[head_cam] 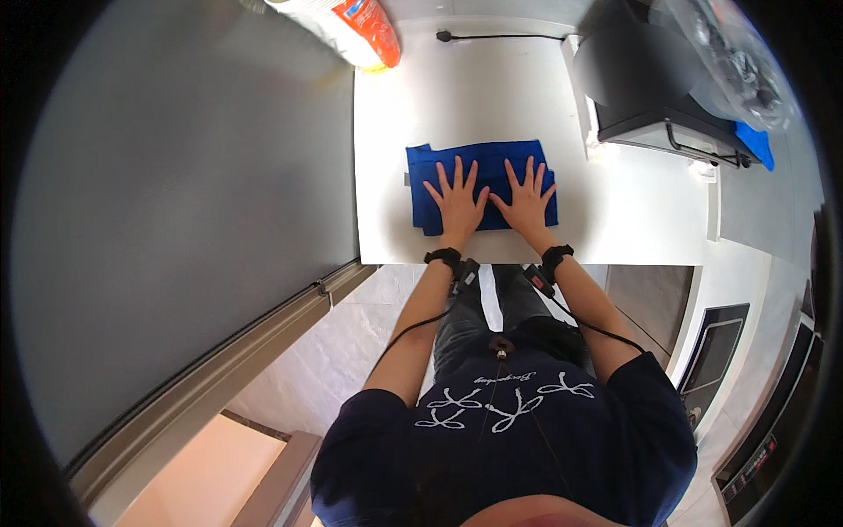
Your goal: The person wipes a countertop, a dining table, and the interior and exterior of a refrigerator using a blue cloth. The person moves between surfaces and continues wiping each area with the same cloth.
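A folded piece of blue cloth (487, 155) lies flat on the white tabletop (461, 99), near its front edge. Both of my hands rest palm down on it with the fingers spread. My left hand (458, 201) covers the left half of the cloth, and my right hand (527, 197) covers the right half. The two thumbs nearly meet at the middle. A small grey tab sticks out from the cloth's left side. Each wrist wears a black strap with a small device and a cable. What lies under the palms is hidden.
A large grey panel (197, 145) borders the table on the left. A white and orange package (369, 33) stands at the back left. A black cable (507, 37) runs along the back. At the right are a black appliance with a handle (658, 125), a clear plastic bag (737, 66) and a bright blue cloth (755, 143).
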### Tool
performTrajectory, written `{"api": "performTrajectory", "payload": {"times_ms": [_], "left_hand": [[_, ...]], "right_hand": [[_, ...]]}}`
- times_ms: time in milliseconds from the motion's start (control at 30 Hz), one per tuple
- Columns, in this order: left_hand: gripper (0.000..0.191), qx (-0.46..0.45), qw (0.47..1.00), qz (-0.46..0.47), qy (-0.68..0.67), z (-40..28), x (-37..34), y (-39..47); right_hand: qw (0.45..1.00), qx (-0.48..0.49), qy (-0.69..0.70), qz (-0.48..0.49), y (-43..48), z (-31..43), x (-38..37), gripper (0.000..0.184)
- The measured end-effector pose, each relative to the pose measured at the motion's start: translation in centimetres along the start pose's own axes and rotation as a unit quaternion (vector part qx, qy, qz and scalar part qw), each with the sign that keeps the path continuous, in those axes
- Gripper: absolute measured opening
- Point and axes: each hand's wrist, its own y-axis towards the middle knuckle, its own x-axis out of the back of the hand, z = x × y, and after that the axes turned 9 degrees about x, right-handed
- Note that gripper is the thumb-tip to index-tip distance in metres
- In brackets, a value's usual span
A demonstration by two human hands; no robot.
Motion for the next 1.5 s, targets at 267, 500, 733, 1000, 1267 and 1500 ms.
{"api": "performTrajectory", "payload": {"times_ms": [267, 500, 733, 1000, 1267, 1500], "left_hand": [[0.064, 0.112, 0.988, -0.018, 0.105, 5.2, 3.0, -4.8], [0.063, 0.178, 0.972, -0.032, 0.148, 11.3, 5.4, -9.6], [0.064, 0.157, 0.982, -0.020, 0.105, 9.6, 4.8, -4.7], [0.058, 0.105, 0.988, -0.011, 0.111, 9.4, 4.4, 5.1], [0.053, 0.142, 0.977, 0.008, 0.161, 8.4, 3.9, 6.4], [0.050, 0.162, 0.965, 0.027, 0.205, 7.3, 2.8, 6.5]], "right_hand": [[0.992, 0.122, -0.009, 0.011, -0.6, 6.3, -3.3, 0.088], [0.963, 0.262, 0.064, 0.027, -2.5, 13.9, -5.3, 0.068], [0.957, 0.277, 0.055, 0.063, 1.6, 11.9, -4.3, 0.062], [0.959, 0.273, 0.066, 0.033, 10.8, 10.4, -3.3, 0.058], [0.959, 0.270, 0.087, 0.024, 12.6, 10.3, -4.3, 0.054], [0.963, 0.218, 0.158, 0.020, 11.9, 9.7, -6.0, 0.048]]}}
